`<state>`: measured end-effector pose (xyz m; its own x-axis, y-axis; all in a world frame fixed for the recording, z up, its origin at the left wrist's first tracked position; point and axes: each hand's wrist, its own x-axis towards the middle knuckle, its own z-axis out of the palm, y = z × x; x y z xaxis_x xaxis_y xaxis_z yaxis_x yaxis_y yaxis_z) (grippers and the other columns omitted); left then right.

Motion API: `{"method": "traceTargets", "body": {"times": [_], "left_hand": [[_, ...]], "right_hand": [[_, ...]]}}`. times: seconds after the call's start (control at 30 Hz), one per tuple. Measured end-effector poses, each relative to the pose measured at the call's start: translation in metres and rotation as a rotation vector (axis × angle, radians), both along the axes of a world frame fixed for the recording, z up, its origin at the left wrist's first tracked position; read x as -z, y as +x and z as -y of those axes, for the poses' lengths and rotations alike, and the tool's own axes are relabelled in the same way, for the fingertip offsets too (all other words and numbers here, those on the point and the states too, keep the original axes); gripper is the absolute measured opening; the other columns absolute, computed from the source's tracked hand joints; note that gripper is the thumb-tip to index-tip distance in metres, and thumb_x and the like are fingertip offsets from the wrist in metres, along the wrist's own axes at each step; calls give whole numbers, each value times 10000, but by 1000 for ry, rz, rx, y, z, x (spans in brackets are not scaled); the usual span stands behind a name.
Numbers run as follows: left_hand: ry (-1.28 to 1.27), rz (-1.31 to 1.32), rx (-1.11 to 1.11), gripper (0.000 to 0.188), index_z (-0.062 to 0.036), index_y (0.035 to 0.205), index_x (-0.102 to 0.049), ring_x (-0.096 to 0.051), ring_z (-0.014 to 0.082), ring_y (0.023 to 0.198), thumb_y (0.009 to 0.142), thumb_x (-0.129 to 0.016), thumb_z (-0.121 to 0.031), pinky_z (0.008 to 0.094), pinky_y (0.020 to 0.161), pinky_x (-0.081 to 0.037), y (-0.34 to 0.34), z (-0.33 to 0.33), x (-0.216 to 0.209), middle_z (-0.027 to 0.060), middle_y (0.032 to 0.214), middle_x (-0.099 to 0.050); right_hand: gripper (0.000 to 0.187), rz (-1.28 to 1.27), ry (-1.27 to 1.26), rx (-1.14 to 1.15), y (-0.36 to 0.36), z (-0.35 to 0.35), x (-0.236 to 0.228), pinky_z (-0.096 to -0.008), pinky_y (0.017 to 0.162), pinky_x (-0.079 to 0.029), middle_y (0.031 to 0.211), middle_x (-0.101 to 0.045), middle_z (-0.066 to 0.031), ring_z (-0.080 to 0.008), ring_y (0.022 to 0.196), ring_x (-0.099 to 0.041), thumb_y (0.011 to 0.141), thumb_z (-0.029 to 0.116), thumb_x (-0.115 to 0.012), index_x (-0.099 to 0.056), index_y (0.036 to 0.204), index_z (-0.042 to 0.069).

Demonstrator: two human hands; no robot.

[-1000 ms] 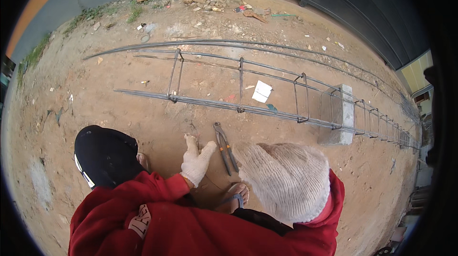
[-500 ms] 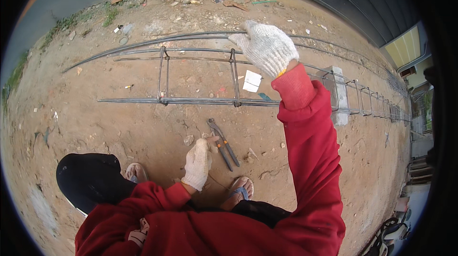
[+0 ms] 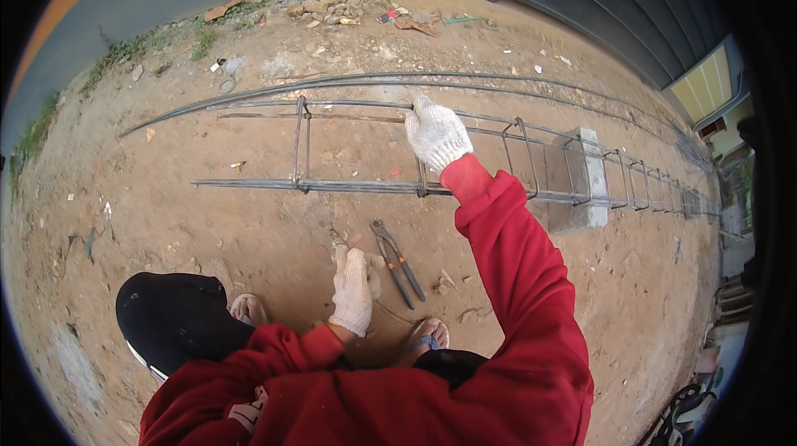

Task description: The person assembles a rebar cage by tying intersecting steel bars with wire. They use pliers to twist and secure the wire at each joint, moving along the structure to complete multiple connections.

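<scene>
My right hand (image 3: 437, 132), in a white knit glove, is closed round the far top bar of a rebar cage (image 3: 357, 186), beside one of its square stirrups. The glove hides part of that stirrup. My left hand (image 3: 353, 290), gloved too, is closed low in front of me. Thin dark wire (image 3: 337, 235) shows at its fingertips, and a strand comes out below the palm; the grip itself is partly hidden. Just right of the left hand, pincers (image 3: 397, 262) with dark handles and orange bands lie on the dirt, touched by neither hand.
A concrete block (image 3: 591, 180) stands under the cage at right. Loose long bars (image 3: 332, 80) lie beyond it. Stones (image 3: 328, 4) are heaped near the grey wall, and a dark metal gate (image 3: 573, 6) closes the back right. My sandalled feet (image 3: 427, 336) are close by.
My right hand has come down and left from the loose far bars onto the cage's top bar. The left hand stays low, closed, near the pincers. The view has shifted slightly.
</scene>
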<state>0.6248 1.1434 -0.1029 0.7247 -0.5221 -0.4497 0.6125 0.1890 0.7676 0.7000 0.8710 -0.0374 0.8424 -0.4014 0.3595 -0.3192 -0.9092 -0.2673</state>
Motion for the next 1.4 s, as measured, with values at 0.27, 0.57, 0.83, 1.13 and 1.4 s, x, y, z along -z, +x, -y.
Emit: {"method": "traceTargets", "body": {"times": [0.27,0.57,0.83,1.13,1.4], "left_hand": [[-29,138,34,303,-11,1280,-516,-511,104,601,1025,-473,-168,273,576,-458,6,-1,-5,58,900,-633],[-54,257,151,297,31,1268,-560,-544,66,621,1046,-490,-152,233,590,-477,3,22,-15,38,876,-654],[-80,218,157,327,28,1297,-556,-542,63,616,1046,-501,-172,224,582,-474,5,25,-13,43,867,-651],[-89,205,124,349,63,1294,-545,-532,81,587,1029,-513,-162,230,531,-457,7,28,-12,50,857,-646],[-81,152,162,366,40,1338,-504,-524,88,601,1029,-515,-156,234,516,-450,-5,40,-14,49,823,-620]], "right_hand": [[499,-5,251,66,-44,4,-24,-492,603,-506,712,-630,-267,-441,685,-650,941,459,-625,-541,956,-32],[847,-789,369,-201,-82,-2,-54,-438,787,-515,848,-679,-245,-374,859,-669,779,802,-569,-730,944,-12],[242,-315,105,-345,-109,-2,-32,-476,778,-519,866,-664,-215,-415,875,-643,797,185,-739,-700,947,-1],[166,-95,-99,-209,-122,-24,-20,-481,737,-511,810,-637,-178,-390,814,-638,839,173,-690,-635,886,24],[124,205,3,-49,-147,-39,-16,-471,773,-498,867,-627,-127,-351,886,-626,830,198,-683,-667,849,76]]}}
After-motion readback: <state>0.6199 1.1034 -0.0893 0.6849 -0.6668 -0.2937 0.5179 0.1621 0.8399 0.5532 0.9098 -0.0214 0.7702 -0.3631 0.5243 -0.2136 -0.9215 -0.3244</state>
